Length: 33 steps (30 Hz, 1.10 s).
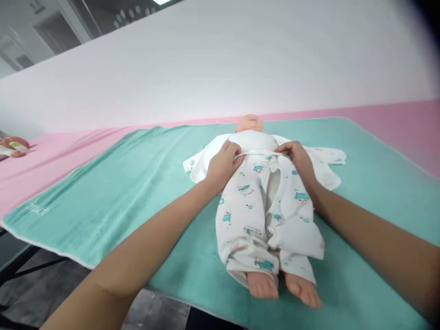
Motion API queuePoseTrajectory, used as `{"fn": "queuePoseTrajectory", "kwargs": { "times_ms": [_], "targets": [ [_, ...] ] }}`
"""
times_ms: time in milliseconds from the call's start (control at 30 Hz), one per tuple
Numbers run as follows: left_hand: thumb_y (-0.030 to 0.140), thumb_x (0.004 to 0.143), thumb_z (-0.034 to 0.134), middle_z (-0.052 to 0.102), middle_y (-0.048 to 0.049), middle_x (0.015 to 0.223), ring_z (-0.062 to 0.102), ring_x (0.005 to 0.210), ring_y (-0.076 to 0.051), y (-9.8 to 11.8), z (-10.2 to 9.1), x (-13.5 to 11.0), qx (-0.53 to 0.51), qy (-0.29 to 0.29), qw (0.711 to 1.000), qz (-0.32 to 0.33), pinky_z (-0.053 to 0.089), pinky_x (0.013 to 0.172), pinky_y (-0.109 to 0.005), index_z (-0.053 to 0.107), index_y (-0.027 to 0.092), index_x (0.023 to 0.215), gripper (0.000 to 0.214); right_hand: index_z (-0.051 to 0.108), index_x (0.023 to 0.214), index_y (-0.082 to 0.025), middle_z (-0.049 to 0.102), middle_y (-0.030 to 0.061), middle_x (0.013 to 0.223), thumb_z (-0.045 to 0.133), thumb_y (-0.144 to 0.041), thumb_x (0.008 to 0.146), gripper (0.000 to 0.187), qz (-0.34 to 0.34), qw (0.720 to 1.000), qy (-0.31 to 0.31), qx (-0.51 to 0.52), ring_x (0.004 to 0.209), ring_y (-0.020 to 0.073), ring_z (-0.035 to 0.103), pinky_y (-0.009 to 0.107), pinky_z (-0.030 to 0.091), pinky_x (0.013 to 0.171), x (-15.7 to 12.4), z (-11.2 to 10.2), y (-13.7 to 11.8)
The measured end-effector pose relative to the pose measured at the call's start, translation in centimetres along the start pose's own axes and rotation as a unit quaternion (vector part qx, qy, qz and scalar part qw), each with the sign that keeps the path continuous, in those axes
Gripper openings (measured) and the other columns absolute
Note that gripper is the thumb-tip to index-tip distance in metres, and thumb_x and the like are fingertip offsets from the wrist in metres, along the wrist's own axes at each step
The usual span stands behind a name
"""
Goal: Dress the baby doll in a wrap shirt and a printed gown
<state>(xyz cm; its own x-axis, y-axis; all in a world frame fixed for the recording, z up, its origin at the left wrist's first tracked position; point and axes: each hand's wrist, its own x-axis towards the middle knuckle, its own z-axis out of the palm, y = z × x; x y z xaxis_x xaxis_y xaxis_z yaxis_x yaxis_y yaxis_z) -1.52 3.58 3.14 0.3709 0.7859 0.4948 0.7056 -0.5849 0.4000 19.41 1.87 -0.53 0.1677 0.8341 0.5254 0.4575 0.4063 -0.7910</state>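
Note:
A baby doll (250,123) lies on its back on a teal towel (123,192), head away from me, bare feet near the front edge. It wears white printed trousers (261,215) and a white top. My left hand (222,163) pinches the trousers' waistband at the doll's left-hand side. My right hand (298,156) grips the same waistband on the other side. The band is stretched tight between both hands across the doll's belly. An open white printed garment (326,158) lies spread under the doll's torso.
The towel covers a pink sheet (62,146) on a table that ends at my near left. Another doll (13,146) lies at the far left edge. A white wall runs behind the table.

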Motion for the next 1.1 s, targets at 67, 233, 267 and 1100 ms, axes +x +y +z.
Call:
{"fn": "queuePoseTrajectory", "kwargs": {
  "times_ms": [67, 233, 267, 1100],
  "targets": [
    [0.025, 0.08, 0.049, 0.048, -0.0082, 0.12, 0.047, 0.111, -0.019, -0.4, 0.2, -0.6, -0.019, 0.012, 1.0, -0.016, 0.039, 0.093, -0.032, 0.05, 0.019, 0.106, 0.026, 0.051, 0.111, -0.021, 0.054, 0.0059, 0.119, 0.048, -0.031, 0.079, 0.034, -0.032, 0.999, -0.03, 0.0, 0.11, 0.0206, 0.05, 0.036, 0.041, 0.092, -0.4, -0.1, 0.3],
    [0.029, 0.083, 0.041, 0.03, -0.0059, 0.144, 0.028, 0.132, -0.02, -0.8, -0.3, 0.1, -0.054, -0.101, 0.992, -0.055, 0.025, 0.107, -0.032, 0.031, 0.019, 0.136, 0.055, 0.039, 0.131, -0.023, 0.038, 0.0042, 0.141, 0.048, -0.039, 0.082, 0.052, -0.046, 0.977, -0.189, -0.087, 0.128, 0.0242, 0.035, 0.04, 0.027, 0.104, 1.3, -1.3, -0.6],
    [0.03, 0.084, 0.04, 0.033, -0.0048, 0.144, 0.03, 0.13, -0.021, -0.9, -0.6, 0.5, -0.045, -0.113, 0.991, -0.048, 0.026, 0.106, -0.032, 0.032, 0.02, 0.137, 0.055, 0.039, 0.131, -0.023, 0.039, 0.0042, 0.14, 0.052, -0.039, 0.079, 0.056, -0.047, 0.971, -0.201, -0.118, 0.126, 0.0262, 0.037, 0.042, 0.028, 0.103, 1.9, -1.5, -0.9],
    [0.031, 0.075, 0.053, 0.062, 0.0007, 0.076, 0.054, 0.062, -0.012, -2.7, -2.7, -0.9, -0.253, -0.173, 0.927, -0.217, 0.037, 0.049, -0.021, 0.053, 0.018, 0.092, 0.022, 0.06, 0.071, -0.016, 0.064, 0.005, 0.065, 0.059, -0.029, 0.067, 0.014, 0.267, 0.943, -0.172, 0.098, 0.058, 0.0162, 0.054, 0.026, 0.04, 0.05, -0.2, -2.2, -1.9]
  ]
}}
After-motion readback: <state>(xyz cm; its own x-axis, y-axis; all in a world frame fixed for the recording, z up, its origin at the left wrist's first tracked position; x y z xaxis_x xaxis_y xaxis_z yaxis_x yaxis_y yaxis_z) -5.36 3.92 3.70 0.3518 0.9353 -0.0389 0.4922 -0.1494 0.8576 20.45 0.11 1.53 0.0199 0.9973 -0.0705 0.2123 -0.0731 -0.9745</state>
